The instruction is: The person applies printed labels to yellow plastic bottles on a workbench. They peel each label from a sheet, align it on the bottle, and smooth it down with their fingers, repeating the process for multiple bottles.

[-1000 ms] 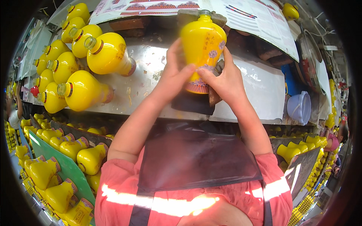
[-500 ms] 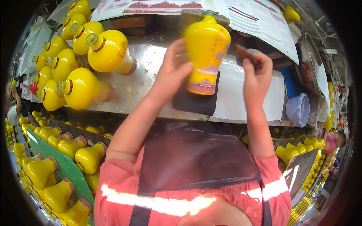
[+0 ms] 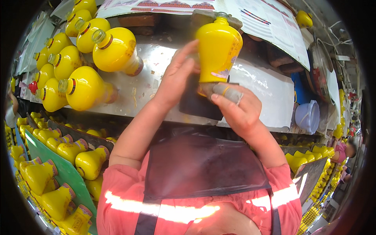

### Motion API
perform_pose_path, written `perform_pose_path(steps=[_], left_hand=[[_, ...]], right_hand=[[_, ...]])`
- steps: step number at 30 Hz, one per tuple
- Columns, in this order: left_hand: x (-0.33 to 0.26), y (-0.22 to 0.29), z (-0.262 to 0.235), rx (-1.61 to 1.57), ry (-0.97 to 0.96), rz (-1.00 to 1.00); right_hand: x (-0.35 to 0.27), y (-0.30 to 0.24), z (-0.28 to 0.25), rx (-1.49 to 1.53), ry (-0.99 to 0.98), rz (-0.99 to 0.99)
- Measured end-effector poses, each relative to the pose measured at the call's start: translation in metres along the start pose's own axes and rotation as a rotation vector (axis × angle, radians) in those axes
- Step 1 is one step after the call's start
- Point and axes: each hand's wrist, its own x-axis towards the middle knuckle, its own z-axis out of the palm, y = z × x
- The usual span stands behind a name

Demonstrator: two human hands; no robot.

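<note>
A yellow porcelain bottle [image 3: 218,49] with a clear glass neck stands before me, leaning away toward a grey block [image 3: 201,16]. Its foot is at a black pad [image 3: 199,105]. My left hand [image 3: 176,76] is at the bottle's left side, fingers stretched out and apart; whether the fingertips touch it is blurred. In my right hand [image 3: 243,107] is a small flat brown piece [image 3: 207,88], pressed across the bottle's lower band and hiding most of the pattern there. One right finger is wrapped in grey tape with a yellow band.
Several yellow bottles [image 3: 114,49] stand on the metal bench [image 3: 150,62] at left. Printed sheets [image 3: 270,25] lie along the back. A pale bucket [image 3: 308,116] is at right. More bottles fill racks below, beside a green board [image 3: 58,172]. People are at the far sides.
My right hand has come down and left from beside the bottle, bringing the brown piece onto its lower band. My left fingers have loosened from the bottle's side.
</note>
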Motion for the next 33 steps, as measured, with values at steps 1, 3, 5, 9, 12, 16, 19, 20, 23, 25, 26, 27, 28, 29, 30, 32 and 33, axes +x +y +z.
perform_pose_path(steps=[1,3,5,9,12,16,19,20,23,25,26,27,28,29,30,32,33], left_hand=[[-0.001,0.001,0.001,0.006,0.009,-0.004],[-0.002,0.003,0.002,0.006,-0.002,0.003],[-0.003,0.005,0.002,0.024,-0.01,0.013],[-0.004,0.008,0.002,0.102,-0.016,0.067],[-0.005,0.009,0.001,0.102,-0.011,0.075],[-0.005,0.01,0.002,0.093,-0.019,0.067],[-0.006,0.01,0.003,0.086,-0.011,0.077],[-0.006,0.01,0.004,0.087,-0.015,0.085],[-0.006,0.012,0.004,0.083,0.005,0.094],[-0.005,0.013,0.003,0.118,0.002,0.1],[-0.003,0.014,0.004,0.201,0.008,0.13],[-0.001,0.014,0.005,0.284,0.014,0.161],[0.001,0.015,0.006,0.368,0.02,0.192],[0.003,0.015,0.009,0.413,0.037,0.211],[0.005,0.016,0.012,0.457,0.053,0.23],[0.011,0.016,0.021,0.503,0.081,0.241],[0.015,0.015,0.025,0.504,0.093,0.235]], right_hand=[[0.001,0.0,-0.001,-0.002,-0.025,-0.004],[0.0,0.0,-0.002,-0.006,0.012,0.038],[-0.002,0.002,-0.003,-0.052,0.064,0.164],[-0.005,0.006,-0.005,0.087,-0.092,-0.114],[-0.002,0.004,-0.007,-0.033,-0.008,-0.016],[0.007,0.0,-0.01,-0.066,-0.154,-0.042],[0.011,0.0,-0.009,0.001,-0.149,-0.094],[0.012,0.002,-0.009,-0.005,-0.119,-0.128],[0.01,0.005,-0.008,-0.037,-0.079,-0.103],[0.008,0.005,-0.009,0.064,-0.208,-0.105],[0.007,0.005,-0.008,0.102,-0.191,-0.139],[0.007,0.006,-0.008,0.125,-0.199,-0.146],[0.008,0.008,-0.007,0.149,-0.193,-0.163],[0.009,0.01,-0.006,0.083,-0.174,-0.094],[0.011,0.014,-0.004,0.017,-0.141,-0.037],[0.018,0.026,0.0,-0.084,-0.045,0.01],[0.021,0.032,0.001,-0.148,-0.006,0.133]])
